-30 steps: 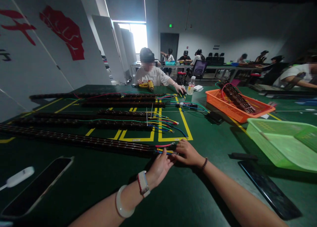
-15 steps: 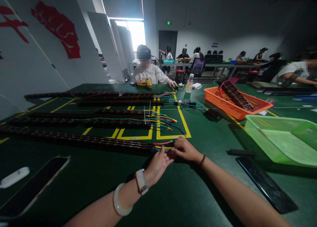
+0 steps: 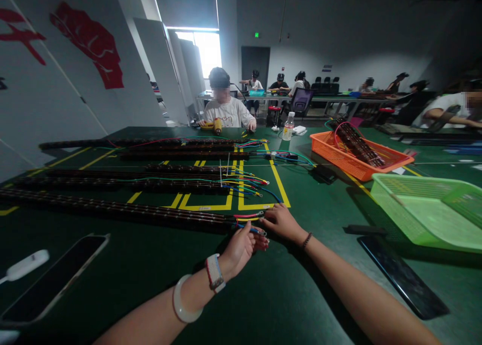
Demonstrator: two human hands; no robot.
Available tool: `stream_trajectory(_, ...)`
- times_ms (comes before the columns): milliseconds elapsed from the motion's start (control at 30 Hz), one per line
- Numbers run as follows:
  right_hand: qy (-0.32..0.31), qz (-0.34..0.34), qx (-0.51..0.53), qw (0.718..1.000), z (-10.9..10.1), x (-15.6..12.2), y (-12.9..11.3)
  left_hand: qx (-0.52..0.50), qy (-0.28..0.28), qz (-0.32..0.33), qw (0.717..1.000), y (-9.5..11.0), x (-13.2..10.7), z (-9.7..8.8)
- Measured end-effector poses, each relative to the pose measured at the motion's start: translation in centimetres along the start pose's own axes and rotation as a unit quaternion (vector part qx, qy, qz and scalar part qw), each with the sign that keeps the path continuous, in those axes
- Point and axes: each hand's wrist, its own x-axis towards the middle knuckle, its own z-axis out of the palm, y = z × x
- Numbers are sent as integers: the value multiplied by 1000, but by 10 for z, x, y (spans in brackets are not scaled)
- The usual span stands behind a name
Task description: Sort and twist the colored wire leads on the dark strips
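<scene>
A long dark wire bundle [image 3: 124, 204] lies across the table, with red, yellow and blue wires coming out of its right end. My left hand [image 3: 241, 247] is closed around the blue wire [image 3: 248, 229], thumb on top, and the wire's metal terminal sticks out past the fingers. At the tip of the yellow wire [image 3: 246, 219], my right hand [image 3: 283, 224] has its thumb and fingers pinched together. The red wire [image 3: 246, 215] lies loose just behind, its terminal close to my right fingertips.
More dark wire bundles [image 3: 181, 185] with coloured ends lie behind. An orange basket [image 3: 339, 156] holds another bundle; a green basket [image 3: 399, 219] stands at right. Phones [image 3: 402, 279] [image 3: 56, 279] lie on both sides. Across the table sits a person [image 3: 226, 111] beside a yellow heat gun [image 3: 217, 125].
The blue wire has come apart from the yellow one, moving toward me with my left hand. My right hand has shifted slightly away from the left. The person opposite has drawn a hand back.
</scene>
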Motion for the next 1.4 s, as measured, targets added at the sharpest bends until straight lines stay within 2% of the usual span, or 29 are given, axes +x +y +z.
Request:
stream_trajectory(133,65,-4,-12,998,-10,-6,-5,-6,4,-8,1000,-1,2,-2)
stream_trajectory(233,112,-66,-21,991,-16,-13,-9,-4,10,-5,1000,-2,3,-4)
stream_trajectory(367,88,-164,-54,981,-15,-16,-15,-15,9,6,1000,-4,4,-5)
stream_trajectory(467,66,-182,-53,980,-12,-15,-18,-33,0,6,999,-4,5,-5)
stream_trajectory(567,62,-160,-41,984,-10,-14,-18,-13,-17,13,1000,-4,4,-4)
stream_trajectory(700,74,-120,-40,989,-11,-12,-16,68,-36,1,997,-3,2,-2)
stream_trajectory(933,90,-5,35,995,-5,-8,-14,223,-94,-19,970,-8,-2,-1)
stream_trajectory(1167,43,-5,101,994,-1,-6,-9,219,-110,-11,969,-8,-4,-1)
stream_trajectory(1300,54,30,186,980,-4,-1,-8,218,-111,-8,970,-6,-4,0)
stream_trajectory(1400,25,27,214,976,-2,6,-10,220,-118,-11,968,-5,-4,1)
